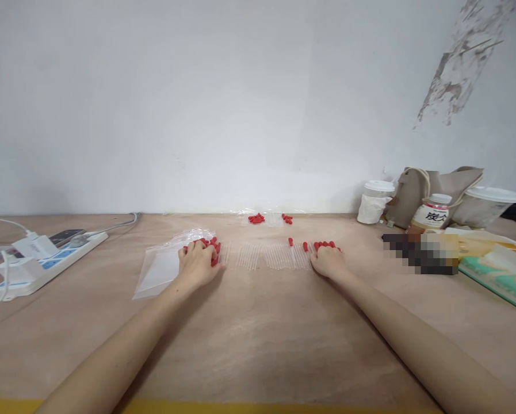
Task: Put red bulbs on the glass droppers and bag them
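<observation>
Both my hands rest on the bench. My left hand (197, 261) curls over red-capped tubes (212, 248) beside a clear bag (160, 269). My right hand (328, 260) lies loosely closed on more caps (325, 245).

The bench (258, 339) looks like matt, pale wood with a faint grain, unvarnished. The clear tubes (268, 256) lying on it are see-through plastic or glass, which cannot be told, with matt red caps (327, 245) that look rubbery. The bag (160, 267) near the left edge is thin, glossy clear plastic, creased. The power strip (46, 267) is smooth white plastic. By the right edge stands a limp beige cloth bag (417, 192).
</observation>
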A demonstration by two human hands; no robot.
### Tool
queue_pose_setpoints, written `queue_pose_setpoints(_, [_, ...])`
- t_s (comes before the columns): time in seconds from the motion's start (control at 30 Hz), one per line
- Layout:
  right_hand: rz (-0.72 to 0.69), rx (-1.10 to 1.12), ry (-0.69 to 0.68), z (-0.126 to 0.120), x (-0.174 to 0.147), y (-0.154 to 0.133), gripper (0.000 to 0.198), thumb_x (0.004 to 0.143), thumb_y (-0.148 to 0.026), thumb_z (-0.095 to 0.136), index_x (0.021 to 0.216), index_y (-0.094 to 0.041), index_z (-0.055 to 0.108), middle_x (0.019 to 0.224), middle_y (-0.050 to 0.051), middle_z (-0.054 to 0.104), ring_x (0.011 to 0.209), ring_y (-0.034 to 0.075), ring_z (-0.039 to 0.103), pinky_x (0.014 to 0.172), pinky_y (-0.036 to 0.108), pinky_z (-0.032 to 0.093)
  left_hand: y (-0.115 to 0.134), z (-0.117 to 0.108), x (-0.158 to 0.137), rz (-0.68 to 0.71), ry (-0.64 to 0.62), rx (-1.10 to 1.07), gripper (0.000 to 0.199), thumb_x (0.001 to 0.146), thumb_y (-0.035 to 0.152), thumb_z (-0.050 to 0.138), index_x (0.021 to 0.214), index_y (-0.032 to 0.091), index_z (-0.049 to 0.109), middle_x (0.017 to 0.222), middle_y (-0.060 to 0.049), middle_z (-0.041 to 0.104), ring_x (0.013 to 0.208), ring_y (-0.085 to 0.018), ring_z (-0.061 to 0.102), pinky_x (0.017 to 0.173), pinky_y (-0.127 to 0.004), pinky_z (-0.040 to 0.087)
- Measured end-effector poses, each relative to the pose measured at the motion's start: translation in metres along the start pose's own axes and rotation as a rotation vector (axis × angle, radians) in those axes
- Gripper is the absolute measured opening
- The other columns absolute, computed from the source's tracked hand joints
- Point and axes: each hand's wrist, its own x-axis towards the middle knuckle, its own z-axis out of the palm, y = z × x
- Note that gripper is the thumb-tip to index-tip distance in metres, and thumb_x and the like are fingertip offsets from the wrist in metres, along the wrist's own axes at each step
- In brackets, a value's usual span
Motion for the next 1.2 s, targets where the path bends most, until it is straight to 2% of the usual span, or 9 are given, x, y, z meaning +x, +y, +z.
queue_pose_setpoints(0.1, [0.026, 0.023, 0.050, -0.002, -0.002, -0.001, 0.048, 0.084, -0.041, 0.025, 0.083, -0.011, 0.063, 0.089, 0.018, 0.062, 0.086, 0.028, 0.055, 0.074, 0.040, 0.034, -0.002, -0.003, 0.000, 0.003, -0.114, 0.058, 0.022, 0.066, 0.039, 0.058, 0.077, 0.020, 0.058, 0.092, -0.010, 0.052, 0.095, -0.030, 0.042, 0.077, -0.042, 0.029])
queue_pose_setpoints(0.17, [0.037, 0.059, 0.116, -0.004, -0.005, -0.003, 0.046, 0.083, -0.041, 0.027, 0.080, -0.012, 0.063, 0.088, 0.016, 0.062, 0.086, 0.026, 0.055, 0.075, 0.039, 0.033, 0.000, -0.005, -0.002, 0.011, -0.146, 0.116, 0.020, 0.066, 0.032, 0.058, 0.082, 0.020, 0.058, 0.094, -0.011, 0.051, 0.096, -0.030, 0.042, 0.077, -0.041, 0.030])
queue_pose_setpoints(0.3, [0.008, 0.124, 0.241, -0.006, -0.012, -0.009, 0.036, 0.081, -0.037, 0.034, 0.074, -0.015, 0.061, 0.083, 0.012, 0.063, 0.085, 0.023, 0.053, 0.077, 0.037, 0.029, 0.004, -0.005, -0.004, 0.026, -0.107, 0.256, 0.025, 0.067, 0.026, 0.058, 0.089, 0.015, 0.058, 0.099, -0.015, 0.050, 0.096, -0.030, 0.041, 0.078, -0.041, 0.028])
queue_pose_setpoints(0.5, [-0.058, 0.154, 0.316, -0.004, -0.021, -0.016, 0.024, 0.078, -0.030, 0.038, 0.071, -0.017, 0.056, 0.080, 0.007, 0.062, 0.081, 0.021, 0.051, 0.076, 0.035, 0.025, 0.003, 0.003, -0.006, 0.079, -0.008, 0.310, 0.017, 0.071, 0.023, 0.052, 0.083, 0.013, 0.060, 0.099, -0.015, 0.051, 0.097, -0.030, 0.041, 0.079, -0.040, 0.027])
queue_pose_setpoints(0.77, [-0.123, 0.143, 0.376, -0.002, -0.024, -0.018, 0.022, 0.078, -0.029, 0.036, 0.071, -0.017, 0.054, 0.078, 0.005, 0.061, 0.080, 0.019, 0.050, 0.076, 0.033, 0.023, 0.005, 0.003, -0.007, 0.104, -0.038, 0.292, 0.015, 0.070, 0.018, 0.051, 0.081, 0.014, 0.060, 0.098, -0.014, 0.052, 0.096, -0.029, 0.042, 0.079, -0.039, 0.028])
queue_pose_setpoints(1.03, [-0.170, 0.190, 0.377, -0.001, -0.029, -0.022, 0.021, 0.081, -0.027, 0.034, 0.073, -0.017, 0.051, 0.078, 0.006, 0.061, 0.078, 0.020, 0.051, 0.076, 0.033, 0.023, 0.004, 0.002, -0.002, 0.075, 0.018, 0.132, 0.018, 0.079, 0.014, 0.040, 0.085, 0.011, 0.057, 0.093, -0.016, 0.054, 0.093, -0.030, 0.046, 0.076, -0.039, 0.032])
queue_pose_setpoints(1.13, [-0.235, 0.298, 0.347, 0.000, -0.031, -0.025, 0.020, 0.083, -0.026, 0.033, 0.079, -0.017, 0.050, 0.080, 0.006, 0.061, 0.076, 0.019, 0.052, 0.076, 0.032, 0.027, 0.012, 0.007, -0.004, 0.111, 0.044, -0.093, 0.015, 0.080, 0.016, 0.041, 0.085, 0.014, 0.055, 0.088, -0.011, 0.057, 0.088, -0.026, 0.050, 0.073, -0.035, 0.037])
queue_pose_setpoints(1.2, [-0.336, 0.399, 0.302, 0.000, -0.034, -0.027, 0.017, 0.084, -0.024, 0.034, 0.081, -0.017, 0.049, 0.080, 0.005, 0.060, 0.075, 0.017, 0.053, 0.075, 0.030, 0.030, 0.023, 0.012, -0.010, 0.197, 0.038, -0.307, 0.014, 0.081, 0.017, 0.041, 0.086, 0.017, 0.054, 0.085, -0.007, 0.058, 0.082, -0.021, 0.053, 0.069, -0.031, 0.040])
